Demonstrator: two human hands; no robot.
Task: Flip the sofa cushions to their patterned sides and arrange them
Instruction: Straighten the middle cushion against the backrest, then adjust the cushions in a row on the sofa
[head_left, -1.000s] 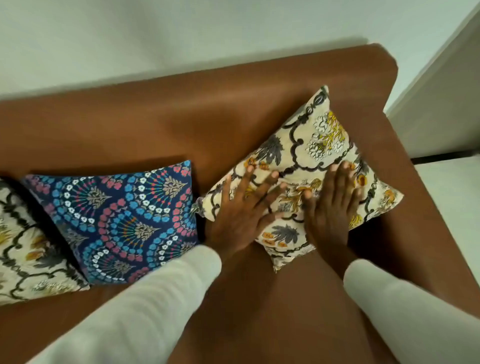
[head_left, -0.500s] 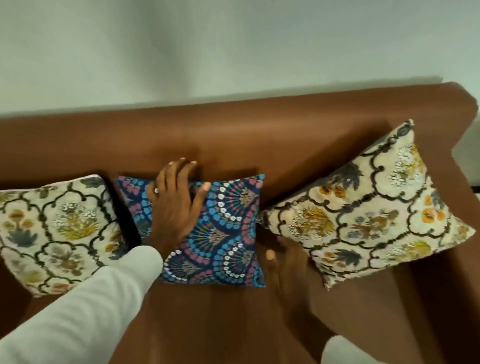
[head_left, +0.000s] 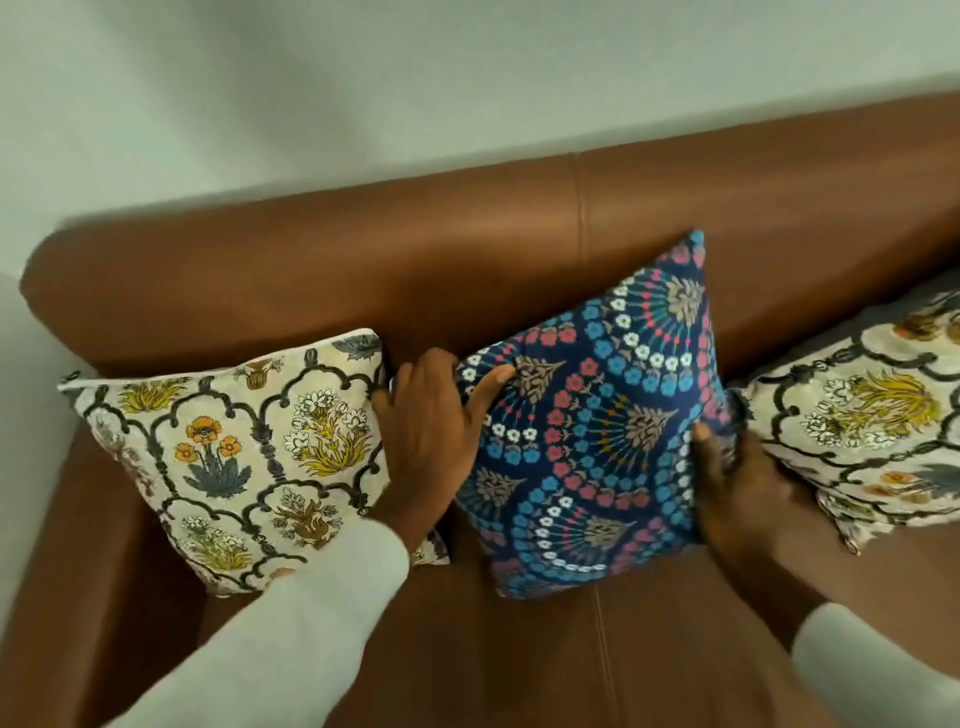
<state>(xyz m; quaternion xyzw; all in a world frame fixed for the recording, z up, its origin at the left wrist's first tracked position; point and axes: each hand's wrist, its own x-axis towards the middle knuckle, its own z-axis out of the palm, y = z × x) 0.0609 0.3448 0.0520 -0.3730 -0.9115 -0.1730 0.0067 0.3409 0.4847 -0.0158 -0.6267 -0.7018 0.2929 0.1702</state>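
Note:
A navy cushion (head_left: 597, 431) with blue, pink and white fan patterns stands tilted in the middle of the brown sofa, one corner pointing up against the backrest. My left hand (head_left: 434, 431) grips its left edge, thumb on the front. My right hand (head_left: 737, 488) holds its right edge, fingers partly hidden behind the fabric. A cream floral cushion (head_left: 234, 457) leans at the left, touching my left hand. Another cream floral cushion (head_left: 872, 421) lies at the right, cut off by the frame edge.
The brown leather sofa (head_left: 519, 270) has a backrest against a pale wall (head_left: 363, 93) and a left armrest (head_left: 67, 545). A seam runs down the seat (head_left: 602, 649) below the navy cushion.
The view swung left. My hands left the right cream cushion; both now grip the navy cushion, which has been turned from lying flat to standing on a corner.

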